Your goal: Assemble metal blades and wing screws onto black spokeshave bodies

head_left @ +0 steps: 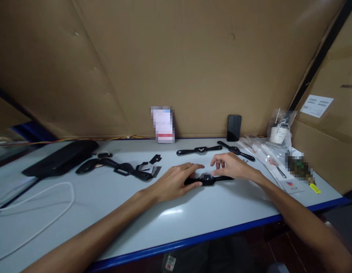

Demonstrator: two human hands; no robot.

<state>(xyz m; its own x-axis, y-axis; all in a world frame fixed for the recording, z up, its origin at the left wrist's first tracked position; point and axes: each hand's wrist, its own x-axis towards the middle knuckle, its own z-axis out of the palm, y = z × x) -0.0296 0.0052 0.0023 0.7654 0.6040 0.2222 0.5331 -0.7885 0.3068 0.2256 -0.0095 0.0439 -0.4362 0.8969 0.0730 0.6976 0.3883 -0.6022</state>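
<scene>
A black spokeshave lies crosswise on the table in front of me, its metal middle part facing up. My left hand grips its left handle, with the thumb along the near side and the index finger stretched over the far side. Just above the right handle, my right hand is bent, thumb and index finger apart, with no object visible between them. Beyond my hands lie a second spokeshave and, farther right, a third spokeshave.
Left of my hands are another spokeshave, a small black plate and a long black case-like object. A white cable curves at the left. A phone leans on the cardboard wall; plastic packaging lies right.
</scene>
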